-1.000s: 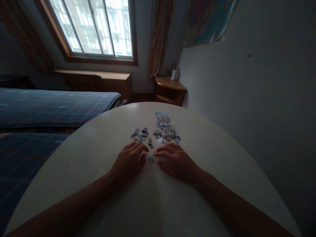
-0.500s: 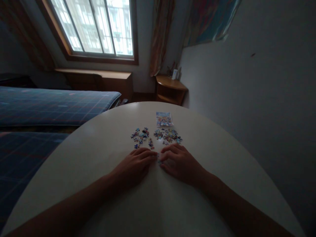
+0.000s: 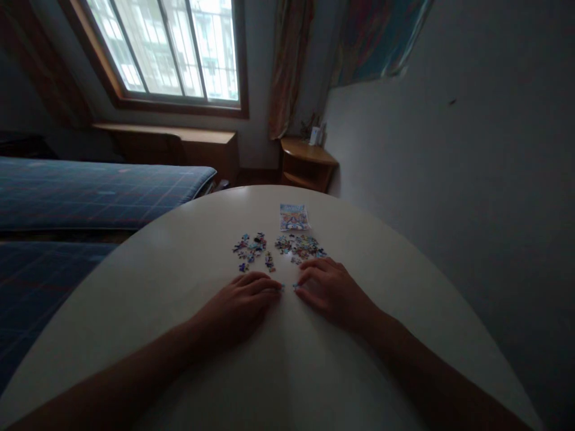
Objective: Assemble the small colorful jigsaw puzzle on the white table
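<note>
Currently both hands lie palm down with fingers stretched flat, closed around nothing. The left hand and right hand almost meet fingertip to fingertip, resting on tiny blue puzzle pieces on the white table. From the fingertips, one heap of loose pieces lies at 11 o'clock and a second heap at 1 o'clock. A picture card lies farther out at 12 o'clock.

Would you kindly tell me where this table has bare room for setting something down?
Bare patches: the table left of the left hand, toward the bed; right of the right hand, toward the wall; and between the forearms. Crowded: ahead of the fingers, where puzzle pieces and a picture card lie.
</note>
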The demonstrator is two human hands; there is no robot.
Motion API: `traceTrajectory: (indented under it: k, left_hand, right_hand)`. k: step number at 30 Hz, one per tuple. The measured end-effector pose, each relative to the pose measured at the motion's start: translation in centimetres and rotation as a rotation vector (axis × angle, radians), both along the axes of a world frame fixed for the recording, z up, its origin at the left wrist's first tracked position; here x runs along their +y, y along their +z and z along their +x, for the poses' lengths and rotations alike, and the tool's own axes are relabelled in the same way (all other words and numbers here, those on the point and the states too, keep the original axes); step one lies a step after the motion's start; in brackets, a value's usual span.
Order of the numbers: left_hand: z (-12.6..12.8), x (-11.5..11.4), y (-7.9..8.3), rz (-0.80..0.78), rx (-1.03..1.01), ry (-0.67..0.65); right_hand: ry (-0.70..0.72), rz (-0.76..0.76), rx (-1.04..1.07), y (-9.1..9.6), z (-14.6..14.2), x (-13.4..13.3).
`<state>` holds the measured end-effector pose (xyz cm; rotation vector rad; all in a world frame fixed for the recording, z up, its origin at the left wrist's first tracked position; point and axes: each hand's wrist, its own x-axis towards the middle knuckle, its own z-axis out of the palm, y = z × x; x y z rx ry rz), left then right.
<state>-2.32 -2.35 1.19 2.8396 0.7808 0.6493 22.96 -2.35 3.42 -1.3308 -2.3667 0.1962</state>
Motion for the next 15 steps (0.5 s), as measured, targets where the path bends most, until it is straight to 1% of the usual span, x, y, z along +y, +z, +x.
traceTrajectory:
  k: [2,5,7,9,12,15]
  left_hand:
    - [0.0,0.0,-0.1,0.0,0.009,-0.006]
    - [0.0,-0.1,-0.1,-0.005,-0.011,-0.006]
    - [0.0,-0.1,-0.1,-0.012,-0.042,-0.002]
    - [0.1,-0.2,0.0,-0.02,-0.065,-0.006]
    - [0.2,-0.1,0.1,-0.029,-0.075,-0.025]
    - [0.2,-0.1,0.0,-0.036,-0.079,-0.03]
  right_hand:
    - [-0.027,0.005,-0.011,0.5,1.1,0.4]
    - [-0.14,0.031,0.024,0.9,2.8,1.3]
    - [-0.241,0.058,0.044,0.8,3.7,1.8]
    - [-0.312,0.064,0.066,0.4,4.1,2.3]
    - [-0.357,0.064,0.109,-0.4,4.5,2.9]
    - [-0.349,0.084,0.132,-0.7,4.4,3.1]
